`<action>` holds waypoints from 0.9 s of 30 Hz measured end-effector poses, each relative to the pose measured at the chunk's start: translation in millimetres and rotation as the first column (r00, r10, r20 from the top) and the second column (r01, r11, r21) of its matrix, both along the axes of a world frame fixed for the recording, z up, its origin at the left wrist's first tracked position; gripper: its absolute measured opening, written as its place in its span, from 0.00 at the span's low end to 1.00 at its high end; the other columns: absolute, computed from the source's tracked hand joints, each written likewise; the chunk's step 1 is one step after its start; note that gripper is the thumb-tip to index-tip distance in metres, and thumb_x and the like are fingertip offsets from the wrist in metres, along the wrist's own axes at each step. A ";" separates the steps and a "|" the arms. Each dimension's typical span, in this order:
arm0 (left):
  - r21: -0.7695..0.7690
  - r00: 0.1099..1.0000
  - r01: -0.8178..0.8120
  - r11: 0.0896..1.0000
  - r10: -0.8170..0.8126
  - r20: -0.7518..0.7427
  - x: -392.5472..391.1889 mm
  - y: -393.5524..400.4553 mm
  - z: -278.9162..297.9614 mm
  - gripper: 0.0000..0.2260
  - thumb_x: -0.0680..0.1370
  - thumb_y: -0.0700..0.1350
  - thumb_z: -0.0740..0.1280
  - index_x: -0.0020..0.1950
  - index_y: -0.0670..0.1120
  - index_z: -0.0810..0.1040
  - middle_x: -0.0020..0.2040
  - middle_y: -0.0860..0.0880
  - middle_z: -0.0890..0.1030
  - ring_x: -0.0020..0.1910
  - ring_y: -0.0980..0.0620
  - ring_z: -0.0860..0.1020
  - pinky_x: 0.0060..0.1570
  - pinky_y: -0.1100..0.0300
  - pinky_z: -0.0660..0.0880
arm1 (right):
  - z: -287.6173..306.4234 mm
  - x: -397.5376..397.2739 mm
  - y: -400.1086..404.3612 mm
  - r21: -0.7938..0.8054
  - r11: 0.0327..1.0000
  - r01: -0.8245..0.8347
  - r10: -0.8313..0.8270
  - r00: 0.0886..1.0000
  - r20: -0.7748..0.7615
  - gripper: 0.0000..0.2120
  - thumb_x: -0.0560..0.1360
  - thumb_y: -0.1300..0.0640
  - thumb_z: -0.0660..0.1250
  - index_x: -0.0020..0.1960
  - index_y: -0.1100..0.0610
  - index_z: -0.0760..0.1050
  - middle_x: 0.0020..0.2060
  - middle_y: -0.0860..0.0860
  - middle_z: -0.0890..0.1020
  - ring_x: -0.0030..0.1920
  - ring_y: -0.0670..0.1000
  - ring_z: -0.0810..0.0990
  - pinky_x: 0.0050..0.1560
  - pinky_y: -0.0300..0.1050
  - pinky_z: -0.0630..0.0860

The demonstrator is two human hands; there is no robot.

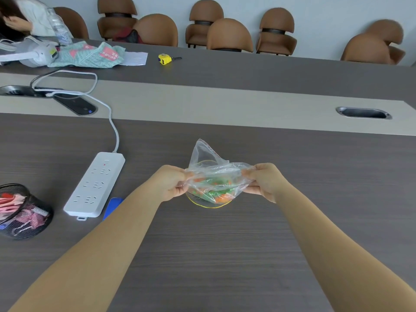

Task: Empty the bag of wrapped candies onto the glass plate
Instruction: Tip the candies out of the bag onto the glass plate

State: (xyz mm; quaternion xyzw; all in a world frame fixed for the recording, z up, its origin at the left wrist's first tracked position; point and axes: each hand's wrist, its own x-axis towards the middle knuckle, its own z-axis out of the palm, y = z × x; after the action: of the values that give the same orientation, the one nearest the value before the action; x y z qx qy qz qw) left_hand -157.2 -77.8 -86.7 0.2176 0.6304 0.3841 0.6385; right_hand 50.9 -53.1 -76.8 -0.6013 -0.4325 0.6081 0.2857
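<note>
Now both hands' grips pinch the bag ends over the plate.

No text can be read anywhere. The green and pink cloth bag, far beyond the fingers at the back left of the counter, carries white characters on a red patch, too blurred to make out. The water bottle beside it has a label, likewise unreadable.
</note>
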 end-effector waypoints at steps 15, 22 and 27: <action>0.120 0.997 -0.062 0.991 0.057 0.047 0.8 7.4 17.8 0.07 0.76 0.36 0.63 0.37 0.41 0.72 0.37 0.47 0.74 0.30 0.56 0.72 0.20 0.71 0.71 | 13.7 1.0 3.6 0.107 0.987 0.118 -0.120 0.993 0.008 0.10 0.72 0.67 0.65 0.33 0.62 0.69 0.31 0.55 0.77 0.21 0.43 0.79 0.26 0.35 0.79; 0.115 0.998 -0.061 0.992 0.061 0.007 0.9 6.2 19.8 0.07 0.75 0.39 0.65 0.37 0.42 0.73 0.32 0.49 0.71 0.27 0.57 0.68 0.19 0.72 0.68 | 16.7 0.6 3.4 0.111 0.986 0.124 -0.124 0.992 -0.004 0.10 0.72 0.66 0.66 0.34 0.60 0.68 0.30 0.54 0.75 0.23 0.44 0.78 0.30 0.37 0.81; 0.144 0.994 -0.107 0.984 0.106 0.015 -0.3 8.3 25.4 0.07 0.74 0.40 0.66 0.36 0.43 0.74 0.27 0.51 0.73 0.24 0.58 0.68 0.19 0.72 0.67 | 18.8 -2.1 8.5 0.152 0.980 0.128 -0.128 0.992 -0.014 0.08 0.71 0.65 0.66 0.36 0.60 0.68 0.32 0.55 0.75 0.25 0.47 0.79 0.30 0.37 0.81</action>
State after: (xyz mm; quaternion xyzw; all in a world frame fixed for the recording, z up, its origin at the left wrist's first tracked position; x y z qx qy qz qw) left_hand -157.5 -69.5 -61.3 0.2280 0.6094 0.4633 0.6017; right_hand 48.9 -44.5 -58.0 -0.6032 -0.4374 0.5548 0.3702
